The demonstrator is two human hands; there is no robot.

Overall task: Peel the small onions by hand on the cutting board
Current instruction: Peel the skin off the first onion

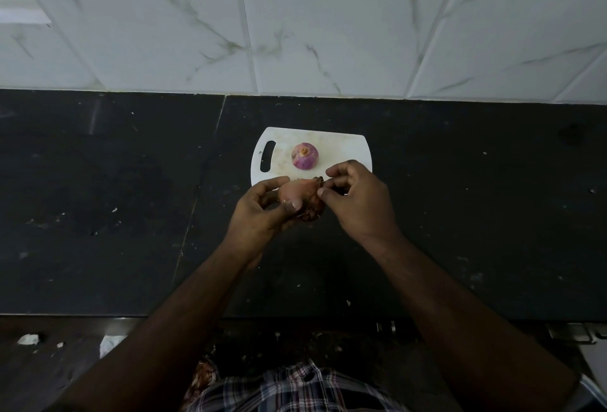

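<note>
My left hand (262,206) cups unpeeled onion (300,196), light, firm; right hand (356,196) pinches dry brittle skin at tip. Peeled onion (305,156) on cutting board (341,145).

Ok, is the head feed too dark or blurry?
Head view: dim; the black stone counter swallows detail; the white plastic cutting board and peeled purple onion read clearly; the brown-skinned onion held by left hand and right hand is soft; marbled wall tiles bow from the wide lens.
</note>
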